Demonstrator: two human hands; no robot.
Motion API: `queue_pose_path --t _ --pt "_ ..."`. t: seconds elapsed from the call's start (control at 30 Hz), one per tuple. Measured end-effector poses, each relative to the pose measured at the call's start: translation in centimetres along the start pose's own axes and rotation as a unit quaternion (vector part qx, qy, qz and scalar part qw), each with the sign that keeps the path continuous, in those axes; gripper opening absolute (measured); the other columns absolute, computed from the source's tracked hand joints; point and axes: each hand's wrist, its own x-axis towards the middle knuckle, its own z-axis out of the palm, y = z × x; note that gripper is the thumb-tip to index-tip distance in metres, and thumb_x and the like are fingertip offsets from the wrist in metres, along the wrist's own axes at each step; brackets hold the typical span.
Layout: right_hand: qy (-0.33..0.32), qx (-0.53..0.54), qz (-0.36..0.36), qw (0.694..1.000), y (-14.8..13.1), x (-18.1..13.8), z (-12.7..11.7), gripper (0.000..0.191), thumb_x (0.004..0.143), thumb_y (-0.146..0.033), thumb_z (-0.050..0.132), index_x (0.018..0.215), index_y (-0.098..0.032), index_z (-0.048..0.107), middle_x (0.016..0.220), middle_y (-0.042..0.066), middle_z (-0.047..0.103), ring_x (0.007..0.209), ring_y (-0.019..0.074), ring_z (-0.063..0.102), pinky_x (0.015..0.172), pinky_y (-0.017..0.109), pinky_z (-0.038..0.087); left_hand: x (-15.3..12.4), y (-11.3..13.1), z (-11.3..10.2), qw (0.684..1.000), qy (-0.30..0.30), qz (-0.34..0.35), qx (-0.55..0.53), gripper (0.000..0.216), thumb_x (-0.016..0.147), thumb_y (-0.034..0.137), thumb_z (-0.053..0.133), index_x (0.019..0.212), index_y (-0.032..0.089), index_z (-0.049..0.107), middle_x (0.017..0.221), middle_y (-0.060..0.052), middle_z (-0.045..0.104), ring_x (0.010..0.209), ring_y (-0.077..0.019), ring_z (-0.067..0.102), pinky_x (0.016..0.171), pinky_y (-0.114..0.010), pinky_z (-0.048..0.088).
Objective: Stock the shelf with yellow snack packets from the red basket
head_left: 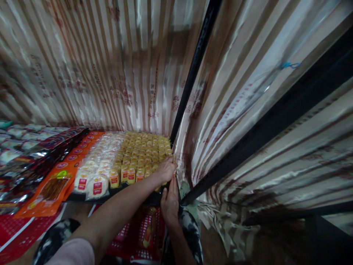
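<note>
Yellow packs (143, 151) right of round packs (96, 165)

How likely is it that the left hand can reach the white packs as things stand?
Probably yes. The left hand rests on the yellow packs, which lie right beside the white packs at the same level. Nothing stands between them.

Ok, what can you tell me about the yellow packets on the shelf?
The yellow packets are small, glossy, plastic-wrapped pieces with red labels, standing upright in tight rows at the right end of the dark shelf. The block reaches back to the striped sheeting, with the white round packets alongside on the picture's left. The left hand lies on the block's front right corner. The right hand is just below, at the shelf edge. The label print is too small to read.
</note>
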Motion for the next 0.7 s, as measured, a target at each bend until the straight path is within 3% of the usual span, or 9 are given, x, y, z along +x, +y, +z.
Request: queue_pose_path --t 0.23,0.4,0.57,0.7 --pt "-0.012 -0.032 0.02 0.999 -0.2 -0.3 0.2 0.055 0.086 -0.029 0.027 0.132 0.0 0.037 0.14 0.019 0.033 0.132 0.0245 0.025 0.105 0.045 0.026 -0.2 0.0 0.0 1.0 0.016 -0.004 -0.005 0.027 0.078 0.008 0.043 0.095 0.014 0.064 0.098 -0.01 0.055 0.1 -0.0223 0.046 0.085 -0.033 0.043" --pt "-0.005 -0.012 0.036 0.999 -0.1 0.1 0.3 0.053 0.085 -0.031 0.027 0.13 -0.006 0.042 0.14 0.017 0.033 0.132 0.0254 0.024 0.105 0.047 0.024 -2.1 0.4 -0.5 0.995 0.094 -0.001 -0.033 0.025 0.081 0.01 0.043 0.096 0.015 0.062 0.101 -0.008 0.055 0.101 -0.0199 0.046 0.089 -0.031 0.042" --pt "-0.001 0.044 0.061 0.997 0.4 0.5 0.3 0.056 0.084 -0.037 0.03 0.132 -0.008 0.039 0.142 0.016 0.028 0.133 0.0258 0.024 0.105 0.047 0.024 -7.7 1.5 -0.4 0.975 0.161 -0.012 -0.15 0.028 0.083 0.011 0.039 0.097 0.017 0.062 0.092 -0.005 0.058 0.092 -0.0163 0.05 0.086 -0.029 0.043" --pt "-0.008 0.065 0.067 0.996 0.5 0.8 0.0 0.06 0.085 -0.04 0.025 0.136 -0.008 0.03 0.141 0.015 0.031 0.132 0.0231 0.025 0.106 0.044 0.024 -14.0 2.0 1.5 0.958 0.168 0.0 -0.234 0.032 0.078 0.007 0.037 0.092 0.018 0.064 0.088 -0.005 0.059 0.087 -0.0159 0.052 0.08 -0.028 0.044"
